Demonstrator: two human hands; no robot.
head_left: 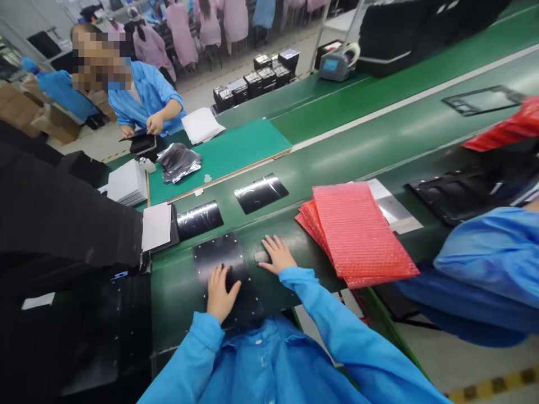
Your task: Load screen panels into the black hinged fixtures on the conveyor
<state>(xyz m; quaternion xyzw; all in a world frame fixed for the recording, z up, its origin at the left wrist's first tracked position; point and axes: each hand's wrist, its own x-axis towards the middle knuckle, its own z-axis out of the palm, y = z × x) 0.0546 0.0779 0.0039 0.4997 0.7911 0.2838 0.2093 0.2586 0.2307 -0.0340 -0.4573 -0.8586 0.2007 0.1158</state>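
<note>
My left hand (221,295) lies with its fingers spread on a flat black panel (236,280) dotted with small light spots along its edges. To the right of the panel, my right hand (278,256) is open over the green conveyor surface (298,252). A small grey oblong object (261,257) sits by its thumb and fingers; whether they touch it I cannot tell. Beyond the panel lie two glossy black film-covered sheets, one at the left (200,219) and one further right (261,193). Right of my right hand are stacked red bubble-wrap bags (360,235).
Tall black stacks (63,207) crowd the left, beside a white paper pad (156,226). Opposite, a person in blue (145,92) handles a black item near a green mat (244,154). A blue sleeve (492,264), black frame (484,101) and tape dispenser (337,64) are rightward.
</note>
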